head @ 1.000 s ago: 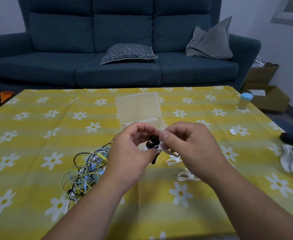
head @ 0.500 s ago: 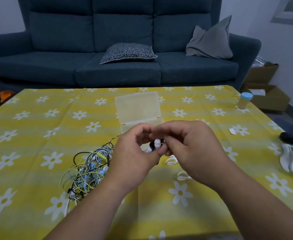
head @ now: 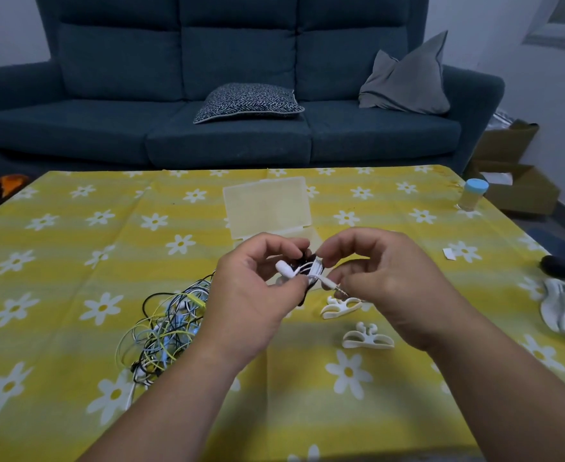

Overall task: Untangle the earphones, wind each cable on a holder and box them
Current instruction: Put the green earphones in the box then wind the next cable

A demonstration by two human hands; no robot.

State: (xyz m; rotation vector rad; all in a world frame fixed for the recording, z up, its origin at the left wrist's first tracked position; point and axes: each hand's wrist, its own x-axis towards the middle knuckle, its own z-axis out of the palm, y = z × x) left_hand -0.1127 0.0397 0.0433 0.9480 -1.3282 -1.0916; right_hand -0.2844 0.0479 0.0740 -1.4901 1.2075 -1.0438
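Over the daisy tablecloth [head: 61, 258], left hand [head: 251, 295] and right hand [head: 391, 285] pinch a wound white earphone [head: 311, 270]; best tuck its plug snugly.

table [head: 74, 261] in a yellow daisy cloth
box [head: 267, 208] at 12 o'clock, cable tangle [head: 164, 325] at 8, holders [head: 339, 307] at 4, jar [head: 473, 195] at 2

so the tangled heap of multicoloured cables [head: 164, 328] sits left on the yellow flowered tablecloth [head: 57, 261], two white plastic holders [head: 340, 306] to its right, clear plastic box [head: 267, 205] behind them, blue fabric sofa [head: 227, 135] beyond.
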